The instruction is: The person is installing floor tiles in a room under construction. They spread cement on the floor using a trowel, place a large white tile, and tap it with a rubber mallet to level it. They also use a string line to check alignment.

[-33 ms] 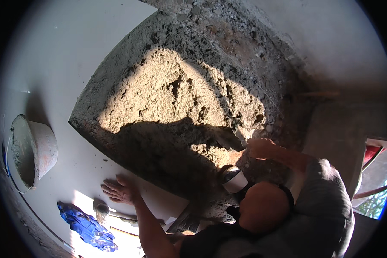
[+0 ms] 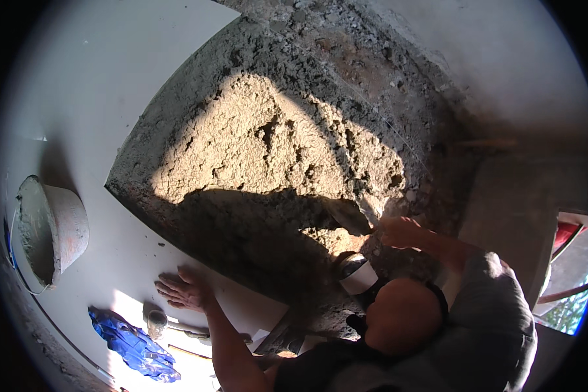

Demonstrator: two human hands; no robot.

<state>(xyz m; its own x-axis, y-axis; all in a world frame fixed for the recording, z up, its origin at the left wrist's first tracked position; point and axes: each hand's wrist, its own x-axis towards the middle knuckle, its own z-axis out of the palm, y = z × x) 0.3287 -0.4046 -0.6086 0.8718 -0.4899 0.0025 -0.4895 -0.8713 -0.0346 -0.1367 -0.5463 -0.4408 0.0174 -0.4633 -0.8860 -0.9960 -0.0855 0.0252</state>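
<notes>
My right hand (image 2: 398, 232) is closed around the handle of a trowel. Its dark pointed blade (image 2: 349, 217) lies against the rough grey mortar bed (image 2: 242, 144), at the edge between sunlight and shadow. To the left, my left hand (image 2: 181, 289) rests on the white tile surface (image 2: 121, 238), fingers spread and holding nothing. Near that hand lies a mallet (image 2: 155, 321), its handle running right beneath my forearm. Uneven lumps and small pits cover the mortar.
A pale bucket (image 2: 68, 225) with grey mortar inside stands at the far left. Crumpled blue plastic (image 2: 134, 343) lies near the front left. A black-and-white object (image 2: 358, 273) is close below the trowel. A plain wall (image 2: 509, 72) rises at the far right.
My right hand and the trowel have shifted slightly right and nearer, and more of the blade shows. My left hand stays in place on the tile.
</notes>
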